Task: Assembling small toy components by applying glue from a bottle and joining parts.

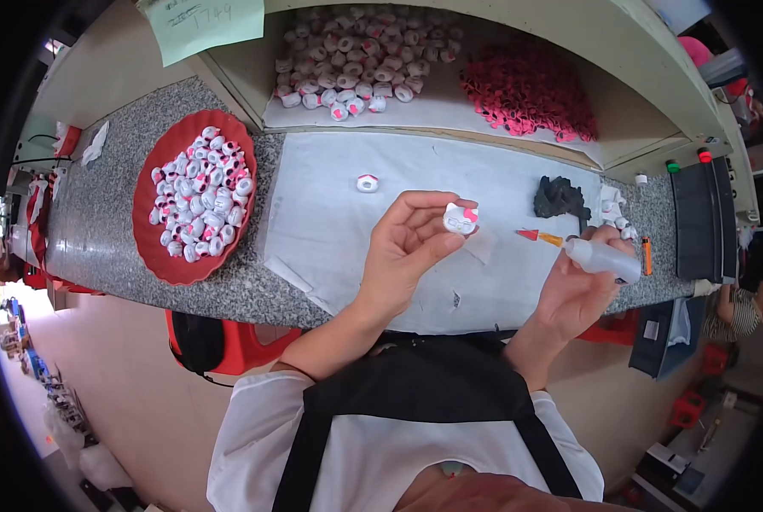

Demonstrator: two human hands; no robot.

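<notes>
Between the fingertips and thumb of my left hand (405, 241) is a small white cat-head figure (461, 219) with a pink bow. My right hand (579, 286) is wrapped round a translucent squeeze bottle (603, 259), tilted on its side. Its orange nozzle with a red tip (528, 234) points left toward the figure, with a gap between them. Farther back on the white sheet (330, 230) lies a single white piece (368, 183) with a hole. To the left, a red tray (147, 243) holds a heap of white and pink heads.
Above the sheet, a shelf (432, 119) carries a pile of white heads (356, 64) and a pile of pink pieces (530, 90). A crumpled black cloth (560, 198) lies at the right, near an orange lighter (646, 256) and a dark bin (704, 222). Red stools (253, 346) stand below the counter.
</notes>
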